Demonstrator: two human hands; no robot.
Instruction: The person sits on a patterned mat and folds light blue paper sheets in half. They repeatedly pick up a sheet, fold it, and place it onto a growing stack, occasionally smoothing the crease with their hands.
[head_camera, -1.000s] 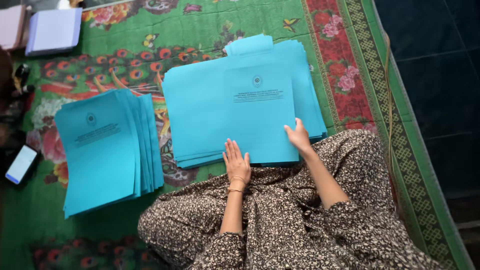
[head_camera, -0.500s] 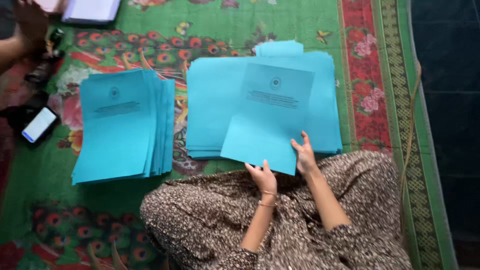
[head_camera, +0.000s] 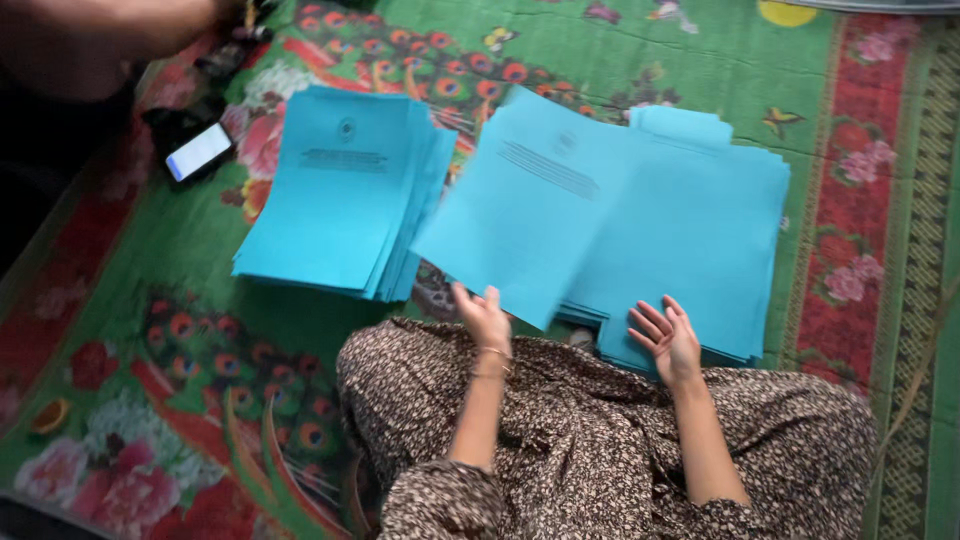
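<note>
Head view: the left hand (head_camera: 483, 318) pinches the near edge of a single blue sheet (head_camera: 528, 200), lifted clear and tilted between the right-hand blue stack (head_camera: 700, 240) and the left-hand blue stack (head_camera: 340, 190). The right hand (head_camera: 668, 338) lies open, fingers loosely spread, at the right stack's near edge. Best handled, I'd judge, by squaring the sheet's corners over the left pile while that flat hand steadies the rest. The frame is blurry, so how firm the grip is stays unclear. A phone (head_camera: 199, 152) lies on the floral mat (head_camera: 150, 330).
</note>
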